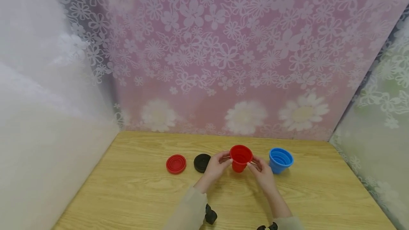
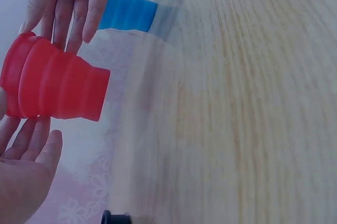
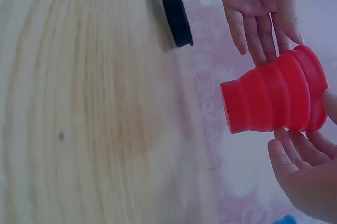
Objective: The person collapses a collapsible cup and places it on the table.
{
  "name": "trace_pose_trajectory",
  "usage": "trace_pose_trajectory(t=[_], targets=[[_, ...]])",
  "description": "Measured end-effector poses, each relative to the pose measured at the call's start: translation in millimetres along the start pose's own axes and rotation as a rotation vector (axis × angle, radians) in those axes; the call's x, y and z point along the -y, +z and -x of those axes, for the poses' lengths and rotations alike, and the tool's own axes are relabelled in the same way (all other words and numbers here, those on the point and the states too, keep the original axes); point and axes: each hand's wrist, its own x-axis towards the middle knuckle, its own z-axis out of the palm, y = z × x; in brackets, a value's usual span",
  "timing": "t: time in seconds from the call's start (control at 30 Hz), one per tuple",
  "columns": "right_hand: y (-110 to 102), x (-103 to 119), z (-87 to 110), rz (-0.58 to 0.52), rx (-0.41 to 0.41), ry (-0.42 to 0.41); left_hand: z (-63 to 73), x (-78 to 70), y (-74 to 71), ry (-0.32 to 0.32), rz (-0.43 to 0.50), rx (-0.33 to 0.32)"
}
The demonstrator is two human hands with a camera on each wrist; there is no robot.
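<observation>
A red collapsible cup, drawn out to full height with stepped rings, is held upright between both hands. My left hand grips its left side near the rim, thumb in front and fingers along the outside. On the opposite side my right hand pinches the rim in the same way. Both wrist views show the cup's narrow base apart from the wooden table. To the right of the right hand stands an expanded blue cup. A flat black collapsed cup lies just beyond the left hand, partly hidden by it.
A flat red collapsed cup lies left of the black one. Behind the table hangs a pink flowered curtain, with pale sheets at the left and right sides. Dark straps with small devices sit on the wrists.
</observation>
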Motion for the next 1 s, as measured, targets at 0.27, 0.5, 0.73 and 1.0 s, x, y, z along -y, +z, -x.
trace_pose_trajectory(t=[0.27,0.5,0.73,1.0], targets=[[10,22,15.6,-0.068,0.049,0.000,35.3,-36.3,-23.8,0.113,-0.067,-0.005],[24,40,31.7,-0.175,0.121,0.009,62.5,-58.8,-41.1,0.100,-0.060,-0.049],[35,46,35.7,-0.199,0.153,0.019,73.9,-65.4,-50.6,0.055,-0.030,-0.104],[43,51,38.6,-0.221,0.192,0.029,81.9,-68.3,-58.6,0.079,-0.031,-0.124]])
